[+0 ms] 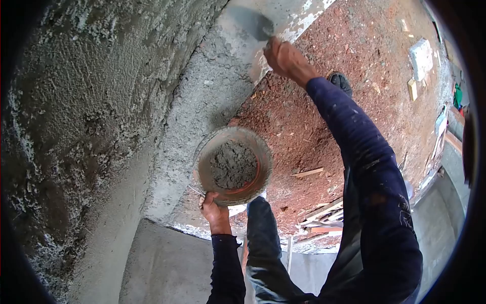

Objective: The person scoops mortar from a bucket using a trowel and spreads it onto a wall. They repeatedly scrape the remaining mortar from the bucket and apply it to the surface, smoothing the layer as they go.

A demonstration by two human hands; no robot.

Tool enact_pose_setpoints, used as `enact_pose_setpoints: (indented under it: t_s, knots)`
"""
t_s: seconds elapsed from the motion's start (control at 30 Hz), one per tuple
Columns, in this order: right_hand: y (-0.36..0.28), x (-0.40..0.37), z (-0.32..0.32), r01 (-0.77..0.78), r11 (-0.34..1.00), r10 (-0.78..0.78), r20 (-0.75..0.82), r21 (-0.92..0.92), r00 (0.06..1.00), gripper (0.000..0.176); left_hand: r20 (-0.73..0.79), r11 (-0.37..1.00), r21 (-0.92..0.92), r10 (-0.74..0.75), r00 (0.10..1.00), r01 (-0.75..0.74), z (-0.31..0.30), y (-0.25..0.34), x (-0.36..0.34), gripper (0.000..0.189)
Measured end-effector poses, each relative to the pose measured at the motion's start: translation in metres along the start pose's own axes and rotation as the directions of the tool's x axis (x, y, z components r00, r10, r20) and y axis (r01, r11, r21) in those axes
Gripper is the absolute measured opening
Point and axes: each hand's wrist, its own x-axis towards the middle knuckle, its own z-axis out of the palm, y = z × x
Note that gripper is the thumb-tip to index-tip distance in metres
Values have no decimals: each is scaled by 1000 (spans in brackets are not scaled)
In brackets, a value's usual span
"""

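Note:
My left hand [215, 213] grips the near rim of a round pan [202, 175] that holds a lump of grey wet mortar [233, 164]. My right hand [284, 57], arm stretched out in a dark blue sleeve, holds a trowel [251, 24] whose blade lies flat against the grey plastered wall [217, 76]. The trowel's handle is hidden inside my fist. The pan sits close beside the wall, below the trowel.
Rough wet plaster covers the curved wall [86, 116] on the left. Red earth ground [354, 61] lies far below with wood scraps [321, 213], a white block [421, 57] and debris. My shoe [340, 81] shows beside my right arm. A grey ledge [172, 263] is beneath me.

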Motion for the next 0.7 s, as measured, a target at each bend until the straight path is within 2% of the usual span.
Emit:
enact_pose_setpoints:
  t_s: [0.03,0.07,0.1,0.17,0.2,0.23,0.27,0.3,0.33,0.37,0.4,0.43,0.5,0.57,0.6,0.63,0.67,0.7]
  knots:
    - [-2,0,3,128,895,-248,-236,-428,940,23,-8,1000,9,3,1000,-3,-1,1,-2,48]
    - [-9,-5,6,314,523,-266,198,-792,943,21,-11,1000,5,-12,1000,12,0,2,-3,48]
    - [-24,-10,9,314,522,-266,198,-793,943,21,-6,1000,-9,-27,1000,27,4,0,-3,48]
    - [-59,-17,13,255,870,-292,-23,-423,956,28,19,1000,11,-2,1000,1,12,-5,-2,48]
    - [-59,-19,18,228,839,-297,-66,-493,952,29,36,998,54,14,999,-16,10,-4,-4,48]
    - [-58,-21,11,225,846,-289,-60,-483,956,29,27,998,66,9,1000,-11,9,-3,-9,48]
    - [-49,-14,-1,198,933,-176,100,-300,979,28,22,999,50,-3,1000,2,15,-3,-8,48]
    - [-45,-12,-7,124,986,-89,279,-109,956,28,12,999,40,-16,1000,15,16,0,-9,48]
    - [-35,-19,13,11,998,5,264,-60,964,38,25,999,37,-23,999,23,16,1,-9,46]
    - [-34,-14,15,15,998,2,262,-60,965,38,25,999,33,-21,999,21,14,1,-8,46]
    - [-34,-9,17,-246,937,123,426,247,897,39,51,999,38,-40,998,38,12,0,-6,44]
    - [-36,-1,18,-512,720,165,601,468,782,41,78,998,45,-56,995,52,11,0,-3,42]
    - [-53,19,4,-544,665,152,620,512,770,46,76,999,18,-30,997,28,8,-5,6,39]
    - [-57,28,-7,-534,695,145,634,482,760,45,67,1000,-8,-8,998,9,6,-5,0,35]
    - [-56,30,-22,-627,596,116,718,502,686,41,64,1000,-21,10,998,-9,14,-5,0,35]
    - [-57,20,-4,-625,598,119,716,501,688,41,57,1000,-25,19,998,-18,19,-5,-2,35]
    - [-63,-5,32,-150,971,72,375,184,924,37,41,1000,-8,13,999,-13,18,-5,-3,34]
    - [-63,-18,52,241,894,-228,79,-378,970,36,44,1000,-10,10,999,-10,17,-7,-1,34]
